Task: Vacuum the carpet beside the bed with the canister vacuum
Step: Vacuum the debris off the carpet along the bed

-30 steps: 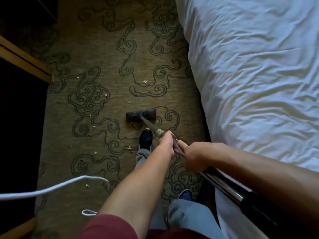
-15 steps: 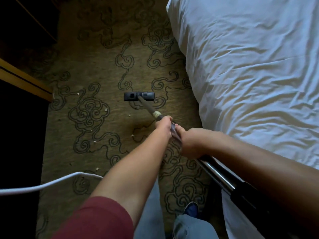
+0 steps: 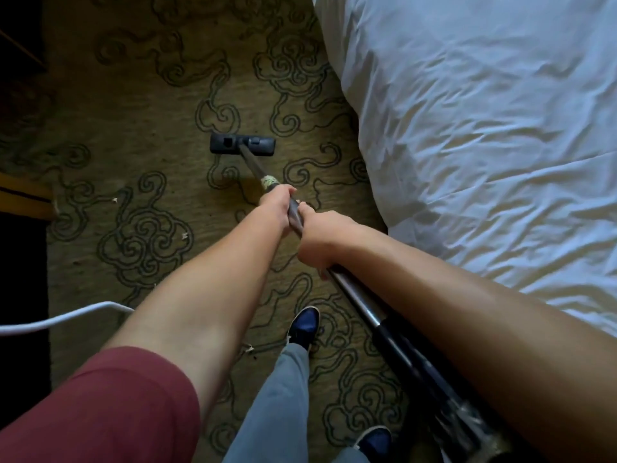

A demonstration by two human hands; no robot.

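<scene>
Item: canister vacuum, wand and floor head only in view; the canister itself is out of frame.

Location: floor head (image 3: 242, 146) lies flat on the patterned carpet (image 3: 140, 135), out ahead of the person, beside the bed (image 3: 484, 135) but apart from its edge. The wand (image 3: 359, 300) runs back from it on a slant toward the lower right, where it joins a thicker dark hose section (image 3: 430, 372).

Hold: left hand (image 3: 276, 207) is wrapped around the wand further forward, just behind a pale band on the tube; right hand (image 3: 319, 238) is clenched on the wand just behind it, the two nearly touching.

Handling, judged: metal wand, stiff and smooth, probably light; the head likely drags on the pile. Two hands close together mid-wand give push and steer; a grip nearer the hose would give less control of the head.

Also present: white cord (image 3: 66, 317) trailing at left; pale scraps (image 3: 184, 235) on the carpet left of the head's line.
</scene>
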